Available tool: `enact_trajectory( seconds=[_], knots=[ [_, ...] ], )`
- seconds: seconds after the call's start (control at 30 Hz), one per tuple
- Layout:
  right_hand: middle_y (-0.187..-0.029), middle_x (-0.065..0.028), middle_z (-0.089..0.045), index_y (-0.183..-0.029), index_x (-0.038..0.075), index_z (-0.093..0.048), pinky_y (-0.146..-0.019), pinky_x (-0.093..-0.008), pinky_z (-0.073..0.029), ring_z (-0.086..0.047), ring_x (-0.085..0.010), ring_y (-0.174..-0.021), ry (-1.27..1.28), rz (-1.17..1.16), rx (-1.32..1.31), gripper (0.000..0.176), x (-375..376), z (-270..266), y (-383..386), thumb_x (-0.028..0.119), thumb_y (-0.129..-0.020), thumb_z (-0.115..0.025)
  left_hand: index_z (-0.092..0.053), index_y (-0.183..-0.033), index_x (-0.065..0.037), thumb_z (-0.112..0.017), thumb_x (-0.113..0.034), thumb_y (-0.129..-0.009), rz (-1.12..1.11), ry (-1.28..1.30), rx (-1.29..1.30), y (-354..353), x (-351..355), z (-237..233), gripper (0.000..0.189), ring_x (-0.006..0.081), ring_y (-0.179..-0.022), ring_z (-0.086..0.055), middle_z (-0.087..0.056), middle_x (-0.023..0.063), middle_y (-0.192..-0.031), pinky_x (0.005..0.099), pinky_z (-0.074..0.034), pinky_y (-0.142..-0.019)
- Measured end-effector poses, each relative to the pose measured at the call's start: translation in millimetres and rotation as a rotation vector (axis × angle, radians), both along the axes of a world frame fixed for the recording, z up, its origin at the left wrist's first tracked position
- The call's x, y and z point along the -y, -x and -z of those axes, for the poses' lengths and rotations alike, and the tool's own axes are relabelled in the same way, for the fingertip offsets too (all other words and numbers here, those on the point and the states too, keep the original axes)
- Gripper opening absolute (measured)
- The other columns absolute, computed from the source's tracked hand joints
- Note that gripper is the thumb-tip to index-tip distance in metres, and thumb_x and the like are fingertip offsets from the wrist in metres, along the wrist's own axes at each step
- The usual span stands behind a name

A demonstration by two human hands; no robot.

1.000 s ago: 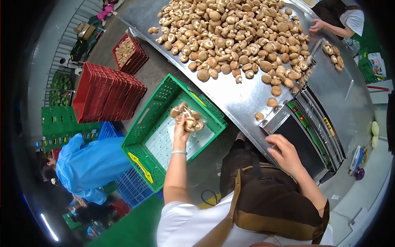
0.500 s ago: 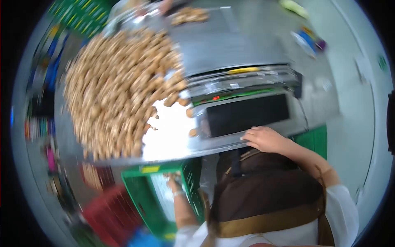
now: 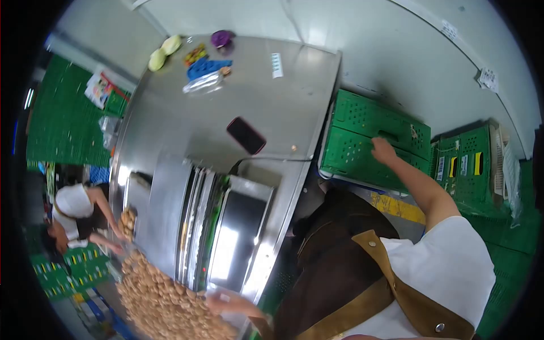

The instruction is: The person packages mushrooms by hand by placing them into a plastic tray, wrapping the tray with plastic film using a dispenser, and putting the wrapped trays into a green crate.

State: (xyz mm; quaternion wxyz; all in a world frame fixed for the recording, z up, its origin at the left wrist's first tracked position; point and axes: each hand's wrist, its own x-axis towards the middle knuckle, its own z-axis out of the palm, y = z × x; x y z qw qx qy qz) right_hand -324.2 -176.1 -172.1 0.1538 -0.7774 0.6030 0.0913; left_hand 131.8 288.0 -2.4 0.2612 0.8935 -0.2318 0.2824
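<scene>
My right hand (image 3: 384, 150) is stretched out over a green plastic crate (image 3: 354, 156) beside the table. Its fingers look curled close to the crate's handle slot; whether they grip the crate is hidden. My left hand (image 3: 224, 301) is at the table's near edge, beside a large heap of small light-brown rounded pieces (image 3: 164, 300) that look like mushrooms. Motion blurs its fingers. Just above it stands a flat machine (image 3: 195, 226) with a dark panel (image 3: 238, 221) and a metal top.
On the steel table (image 3: 266, 90) lie a phone (image 3: 246, 136), a purple cabbage (image 3: 221, 38), a blue item (image 3: 207, 68) and pale vegetables (image 3: 165, 52). A co-worker (image 3: 76, 209) reaches toward the heap from the far side. More green crates (image 3: 464, 164) stand at right.
The view has swung to the right. My right hand has left the table edge for the green crate. My left hand has come out of the other green crate, up to the table edge.
</scene>
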Motion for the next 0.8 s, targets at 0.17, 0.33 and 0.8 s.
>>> enact_trajectory(
  seconds=[0.17, 0.33, 0.8],
  knots=[
    [-0.128, -0.0180, -0.053, -0.131, 0.001, -0.047, -0.096, -0.0494, -0.047, -0.052, -0.0377, -0.117, -0.030, 0.093, -0.056, 0.059, 55.4, 72.1, 94.9, 0.015, -0.078, -0.069, -0.057, -0.118, -0.001, -0.061, 0.008, -0.083, 0.920, -0.231, -0.883, 88.3, 232.2, 40.9, 0.036, 0.0319, -0.094, -0.060, -0.062, 0.0167, -0.108, 0.0385, -0.051, -0.084],
    [-0.123, -0.0214, -0.058, -0.122, 0.003, -0.055, -0.095, -0.0481, -0.047, -0.054, -0.0379, -0.117, -0.365, 0.096, 0.037, 0.055, 95.5, 57.6, 110.8, 0.023, -0.075, -0.076, -0.058, -0.119, -0.002, -0.067, -0.005, -0.083, 1.625, -0.650, -0.756, 196.5, 397.8, 88.4, 0.038, 0.0395, -0.099, -0.062, -0.064, 0.0192, -0.109, 0.0437, -0.051, -0.085],
    [-0.085, -0.0069, -0.052, -0.087, 0.007, -0.055, -0.071, -0.0376, -0.047, -0.053, -0.0274, -0.084, 0.702, -0.202, 0.198, 0.013, 183.1, -56.4, 174.5, 0.010, -0.079, -0.064, -0.058, -0.124, -0.003, -0.073, -0.032, -0.081, 1.934, -1.081, -0.366, 410.7, 540.3, 218.2, 0.054, 0.0323, -0.112, -0.059, -0.062, 0.0152, -0.119, 0.0463, -0.045, -0.096]
  ],
)
